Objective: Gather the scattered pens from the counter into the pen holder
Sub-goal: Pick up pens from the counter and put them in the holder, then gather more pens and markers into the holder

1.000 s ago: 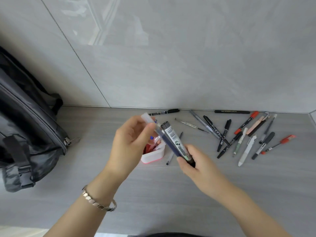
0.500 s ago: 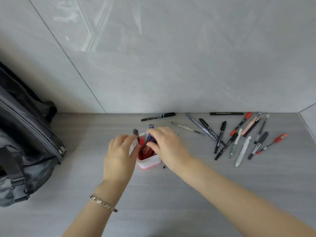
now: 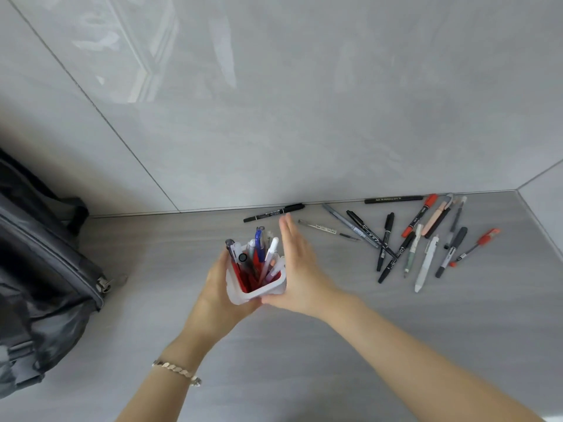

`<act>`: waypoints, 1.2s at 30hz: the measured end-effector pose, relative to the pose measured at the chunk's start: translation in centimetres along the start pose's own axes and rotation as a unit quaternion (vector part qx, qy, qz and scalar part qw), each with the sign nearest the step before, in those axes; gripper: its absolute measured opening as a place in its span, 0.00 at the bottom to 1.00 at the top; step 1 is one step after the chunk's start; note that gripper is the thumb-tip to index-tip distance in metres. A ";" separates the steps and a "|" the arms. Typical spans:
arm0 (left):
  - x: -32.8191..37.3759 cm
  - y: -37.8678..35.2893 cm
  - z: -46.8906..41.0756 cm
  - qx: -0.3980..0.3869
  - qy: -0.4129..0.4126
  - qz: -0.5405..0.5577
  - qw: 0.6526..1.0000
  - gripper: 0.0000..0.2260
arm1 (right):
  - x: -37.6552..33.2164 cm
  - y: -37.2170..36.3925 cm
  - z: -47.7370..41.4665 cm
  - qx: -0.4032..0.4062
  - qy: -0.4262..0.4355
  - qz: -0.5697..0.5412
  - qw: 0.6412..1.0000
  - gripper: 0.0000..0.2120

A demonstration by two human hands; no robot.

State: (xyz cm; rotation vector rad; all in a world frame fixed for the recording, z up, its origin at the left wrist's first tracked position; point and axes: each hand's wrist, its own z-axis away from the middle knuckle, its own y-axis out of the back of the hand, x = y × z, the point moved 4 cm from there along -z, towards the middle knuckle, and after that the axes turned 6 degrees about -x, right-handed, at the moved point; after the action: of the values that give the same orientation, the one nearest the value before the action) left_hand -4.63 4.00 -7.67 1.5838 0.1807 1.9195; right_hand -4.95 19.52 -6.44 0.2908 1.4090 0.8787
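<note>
A white pen holder [image 3: 243, 295] with a red inside is held in the middle of the view, with several pens [image 3: 259, 254] standing in it. My left hand [image 3: 217, 296] wraps around its left side and bottom. My right hand [image 3: 300, 278] lies flat against its right side, fingers straight and pointing toward the wall. Several scattered pens [image 3: 420, 248] lie on the grey counter [image 3: 304, 360] to the right. A black marker [image 3: 274, 212] and a thin pen [image 3: 320, 227] lie near the wall behind the holder.
A dark backpack [image 3: 36, 284] fills the left edge of the counter. A glossy grey tiled wall [image 3: 274, 102] rises behind. A side wall [image 3: 545, 202] closes off the far right corner.
Both hands put the pens they held into the holder. The holder now sits between my two hands, nearer to me, and my right hand has flattened out against its side.
</note>
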 end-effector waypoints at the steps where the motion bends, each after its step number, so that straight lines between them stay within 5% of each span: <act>1: 0.2 0.0 -0.2 0.012 0.010 0.020 1.000 0.43 | 0.7 0.2 0.3 -0.014 -0.032 -0.064 0.997 0.62; 6: 3.2 0.0 0.6 0.024 -0.037 0.053 0.998 0.39 | 2.8 1.0 2.5 -0.055 -0.071 -0.206 0.974 0.52; 11: 7.3 -2.9 1.5 -0.121 -0.115 0.043 0.985 0.39 | 5.1 3.1 7.4 0.014 -0.080 -0.211 0.974 0.38; 14: 6.4 -5.1 -0.1 -0.204 -0.093 0.007 0.975 0.39 | 7.2 4.6 10.3 0.080 -0.117 -0.212 0.967 0.37; 17: 3.5 -6.4 -3.3 -0.127 0.021 -0.110 0.986 0.29 | 9.5 4.9 11.9 0.127 -0.144 -0.195 0.962 0.41; 20: 1.8 -7.9 -4.8 -0.101 0.140 -0.249 0.953 0.20 | 10.1 4.8 12.2 0.167 -0.153 -0.207 0.952 0.36; 23: 1.6 -9.1 -5.1 -0.116 0.137 -0.347 0.921 0.14 | 10.7 4.2 11.8 0.176 -0.163 -0.227 0.944 0.34; 26: 2.7 -7.9 -4.4 -0.072 0.126 -0.270 0.952 0.09 | 11.4 3.4 11.5 0.159 -0.165 -0.263 0.937 0.33; 29: 6.1 -4.6 -2.6 0.016 0.031 -0.137 0.990 0.05 | 11.6 3.3 11.2 0.146 -0.174 -0.277 0.934 0.32; 32: 11.7 -1.0 0.1 0.091 -0.142 -0.137 0.976 0.03 | 11.1 3.4 10.9 0.138 -0.160 -0.280 0.937 0.29; 36: 14.5 -2.0 1.2 0.010 -0.256 -0.236 0.937 0.09 | 10.1 3.7 10.7 0.089 -0.136 -0.321 0.933 0.35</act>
State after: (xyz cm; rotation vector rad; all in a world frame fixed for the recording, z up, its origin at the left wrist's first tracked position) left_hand -3.79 13.14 3.74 1.7983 0.3225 1.1064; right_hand 2.86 32.20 -9.37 0.0682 1.2101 0.1636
